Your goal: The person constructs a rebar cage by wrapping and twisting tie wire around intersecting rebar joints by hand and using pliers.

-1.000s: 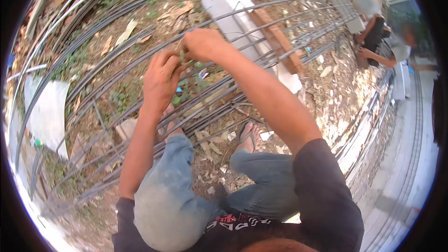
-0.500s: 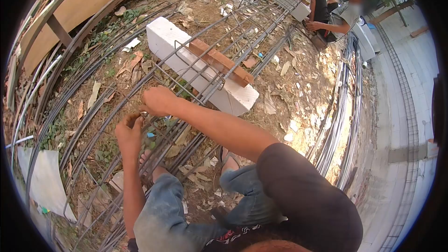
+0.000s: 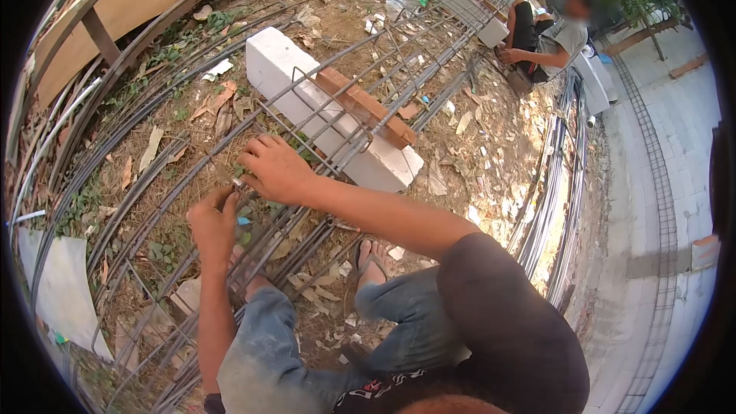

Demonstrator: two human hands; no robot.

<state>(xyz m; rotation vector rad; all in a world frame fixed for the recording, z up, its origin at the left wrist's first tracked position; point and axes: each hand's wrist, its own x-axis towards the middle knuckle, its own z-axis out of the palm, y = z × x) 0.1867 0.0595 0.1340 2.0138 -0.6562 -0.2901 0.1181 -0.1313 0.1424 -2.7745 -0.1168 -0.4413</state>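
My left hand (image 3: 213, 222) is closed in a pinch beside a long steel reinforcing bar cage (image 3: 337, 119). A small, pale, shiny bit shows at its fingertips, too small to name. Just above and to the right, my right hand (image 3: 277, 171) reaches over the cage bars, palm down. Its fingers are apart and curved, with the thumb near the left fingertips, and I see nothing held in it. The cage rests across a white block (image 3: 268, 57) with a reddish-brown brick (image 3: 364, 107) on top.
Loose steel bars (image 3: 134, 126) run along the left, and another bundle (image 3: 563, 184) lies to the right. A person (image 3: 548, 50) sits at the far end of the cage. A white sheet (image 3: 65, 284) lies at lower left. Dry leaves cover the ground around my sandalled foot (image 3: 373, 261).
My right hand has loosened from a tighter curl, its fingers spreading over the bars. My left hand stays nearly in place. The person at the far end has raised their head slightly.
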